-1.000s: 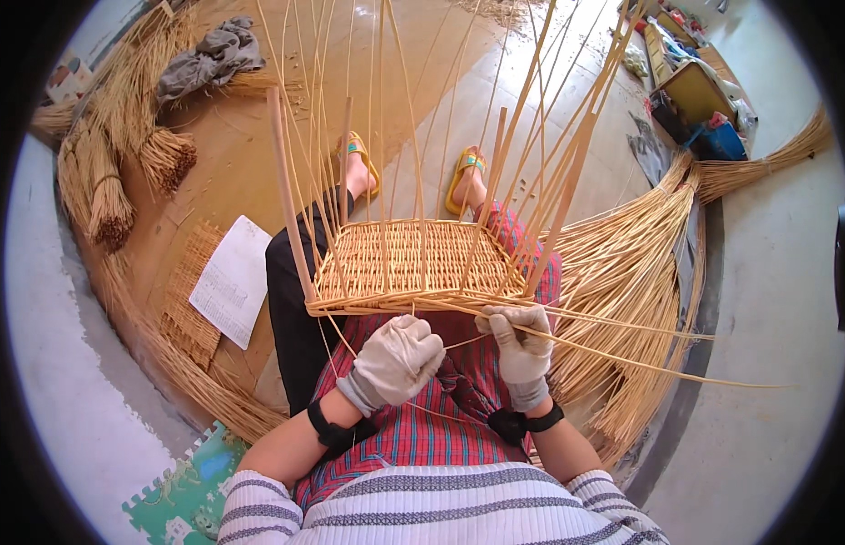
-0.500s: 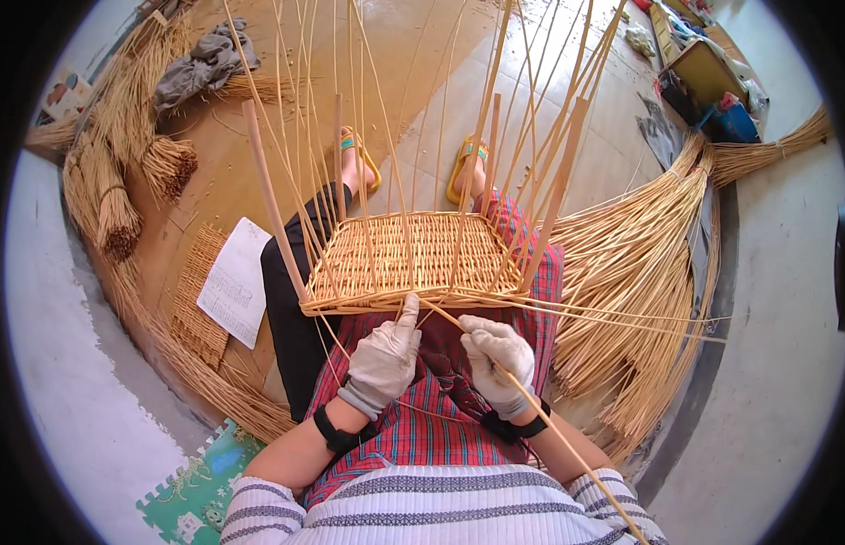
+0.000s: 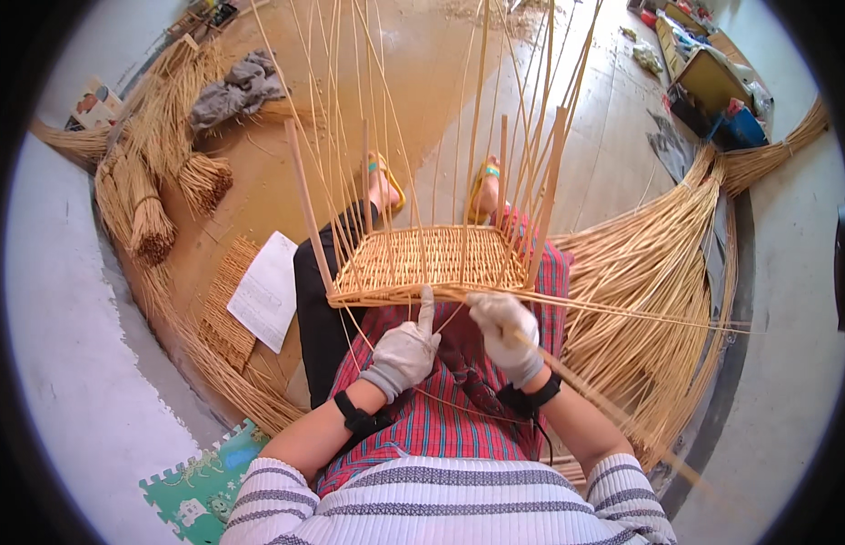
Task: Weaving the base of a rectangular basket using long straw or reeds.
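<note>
A half-woven wicker basket (image 3: 432, 258) rests across my lap, with thin upright canes (image 3: 480, 136) and thicker wooden corner posts (image 3: 547, 195) rising from it. At the middle of its near edge, my gloved left hand (image 3: 410, 350) lays a straight index finger on the weave; its other fingers are curled and its thumb is partly hidden. Just to the right, my gloved right hand (image 3: 508, 336) is closed around a long willow rod (image 3: 604, 404). The rod's tail runs past my right forearm, blurred by motion. Its front end is hard to make out at the rim.
Loose cane ends (image 3: 636, 313) stick out rightward from the basket's near corner. A large bundle of willow rods (image 3: 622, 345) fans over the floor at right. More bundles (image 3: 150, 222) lie at left, near a woven panel (image 3: 227, 304), a paper sheet (image 3: 264, 291) and a green foam mat (image 3: 204, 481).
The rod in my right hand has swung outward to the right, and that hand has turned. My left index finger remains at the near edge. The whole view has shifted slightly.
</note>
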`<state>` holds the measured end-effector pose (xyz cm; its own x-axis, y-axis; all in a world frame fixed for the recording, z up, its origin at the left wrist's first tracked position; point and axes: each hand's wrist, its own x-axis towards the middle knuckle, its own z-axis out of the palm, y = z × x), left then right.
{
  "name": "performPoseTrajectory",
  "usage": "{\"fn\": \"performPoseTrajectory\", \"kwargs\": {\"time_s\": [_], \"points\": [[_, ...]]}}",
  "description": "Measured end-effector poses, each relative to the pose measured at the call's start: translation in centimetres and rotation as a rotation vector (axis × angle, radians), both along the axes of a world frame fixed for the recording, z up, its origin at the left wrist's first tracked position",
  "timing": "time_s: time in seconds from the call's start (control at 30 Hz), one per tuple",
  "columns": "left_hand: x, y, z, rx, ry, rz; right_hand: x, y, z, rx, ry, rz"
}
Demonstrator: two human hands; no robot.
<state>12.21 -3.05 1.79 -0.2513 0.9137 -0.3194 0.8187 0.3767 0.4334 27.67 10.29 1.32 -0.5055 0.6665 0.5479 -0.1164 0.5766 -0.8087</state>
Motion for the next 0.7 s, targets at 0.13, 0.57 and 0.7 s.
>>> {"fn": "performPoseTrajectory", "kwargs": {"time_s": [0.13,0.57,0.7], "points": [[-0.7,-1.8,1.0,-0.041,-0.054,0.002,-0.1,-2.8,0.9,0.248,-0.092,0.070],[-0.2,-1.1,1.6,-0.114,-0.095,-0.016,-0.3,-1.1,-1.7,-0.556,0.020,-0.078],[-0.8,-0.9,1.4,-0.081,-0.108,-0.032,-0.6,-2.3,-1.8,-0.320,0.089,-0.045]]}}
